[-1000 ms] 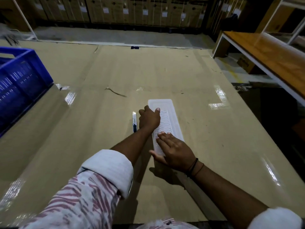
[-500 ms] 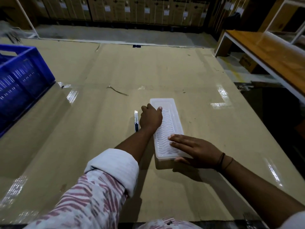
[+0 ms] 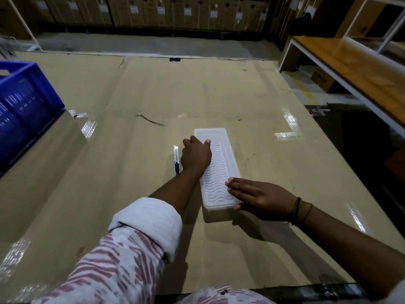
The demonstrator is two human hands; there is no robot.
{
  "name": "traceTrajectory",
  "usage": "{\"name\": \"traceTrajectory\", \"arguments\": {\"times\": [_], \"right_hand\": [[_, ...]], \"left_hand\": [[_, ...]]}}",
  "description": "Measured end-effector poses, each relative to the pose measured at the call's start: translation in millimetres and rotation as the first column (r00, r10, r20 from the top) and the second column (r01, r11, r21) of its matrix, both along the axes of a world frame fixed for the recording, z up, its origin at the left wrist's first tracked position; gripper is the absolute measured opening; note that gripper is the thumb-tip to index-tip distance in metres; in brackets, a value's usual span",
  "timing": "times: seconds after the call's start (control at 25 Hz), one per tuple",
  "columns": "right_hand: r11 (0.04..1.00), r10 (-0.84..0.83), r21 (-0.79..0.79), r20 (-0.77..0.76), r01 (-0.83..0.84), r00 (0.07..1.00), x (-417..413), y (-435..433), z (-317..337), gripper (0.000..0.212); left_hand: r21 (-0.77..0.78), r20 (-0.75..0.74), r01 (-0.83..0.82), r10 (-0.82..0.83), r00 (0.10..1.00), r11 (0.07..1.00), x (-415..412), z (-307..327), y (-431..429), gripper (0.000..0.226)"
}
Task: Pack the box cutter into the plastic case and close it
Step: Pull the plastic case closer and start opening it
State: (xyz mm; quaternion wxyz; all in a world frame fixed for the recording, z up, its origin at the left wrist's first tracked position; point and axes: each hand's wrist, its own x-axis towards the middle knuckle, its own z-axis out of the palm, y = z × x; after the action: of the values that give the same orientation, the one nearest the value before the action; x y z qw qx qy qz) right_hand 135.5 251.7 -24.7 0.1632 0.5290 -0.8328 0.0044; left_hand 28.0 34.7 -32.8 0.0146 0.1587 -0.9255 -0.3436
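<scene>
A long translucent plastic case [image 3: 221, 159] with a wavy-ribbed lid lies closed on the cardboard-covered table, running away from me. My left hand [image 3: 196, 155] grips its left edge near the far half, fingers curled over the rim. My right hand [image 3: 260, 197] grips the near right corner, fingers flat across the lid and thumb under the near end. The box cutter [image 3: 176, 160], slim, white and dark, lies on the table just left of my left hand, outside the case.
A blue plastic crate [image 3: 24, 102] stands at the left edge of the table. A wooden bench with a white frame [image 3: 355, 69] is at the right, beyond the table edge. Stacked cartons line the back wall.
My right hand slid from the near middle of the lid to the near right corner. The case shifted slightly. My left hand and the box cutter kept their places.
</scene>
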Motion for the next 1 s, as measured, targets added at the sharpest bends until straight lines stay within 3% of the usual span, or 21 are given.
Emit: {"name": "traceTrajectory", "arguments": {"times": [0.16,0.24,0.36,0.44,0.52,0.64,0.8,1.0], "right_hand": [[0.999,-0.052,0.017,0.100,0.050,0.994,4.7,-3.8,10.7,0.047],[0.981,-0.179,-0.029,0.213,0.190,0.961,12.5,-16.0,19.4,0.050],[0.842,-0.483,-0.067,0.346,0.535,0.804,19.5,-55.6,29.2,0.066],[0.717,-0.675,0.041,0.287,0.695,0.680,15.2,-88.6,30.3,0.079],[0.609,-0.786,0.146,0.241,0.780,0.569,8.1,-119.2,34.1,0.082],[0.515,-0.848,0.201,0.266,0.833,0.459,-2.7,-145.1,40.0,0.068],[0.538,-0.832,0.195,0.281,0.820,0.479,-8.8,-144.9,44.5,0.056],[0.568,-0.799,0.151,0.335,0.809,0.499,-12.8,-133.0,53.0,0.058]], "left_hand": [[0.079,0.014,0.012,-0.013,1.000,0.997,-0.8,-0.9,-1.6,0.059],[0.163,0.023,0.019,-0.023,0.999,0.986,-1.1,-1.3,-5.6,0.060],[0.267,0.018,0.016,-0.022,1.000,0.964,3.6,-1.8,-13.5,0.053],[0.391,0.046,0.006,-0.026,0.999,0.920,10.7,-4.6,-19.3,0.048],[0.536,0.101,-0.032,-0.026,0.995,0.843,23.4,-4.7,-26.6,0.043],[0.669,0.150,-0.086,-0.020,0.988,0.739,39.9,-5.5,-34.8,0.041],[0.755,0.156,-0.104,-0.023,0.988,0.647,49.3,-3.7,-33.8,0.041],[0.746,0.171,-0.094,-0.053,0.984,0.659,43.8,6.1,-36.1,0.036]]}}
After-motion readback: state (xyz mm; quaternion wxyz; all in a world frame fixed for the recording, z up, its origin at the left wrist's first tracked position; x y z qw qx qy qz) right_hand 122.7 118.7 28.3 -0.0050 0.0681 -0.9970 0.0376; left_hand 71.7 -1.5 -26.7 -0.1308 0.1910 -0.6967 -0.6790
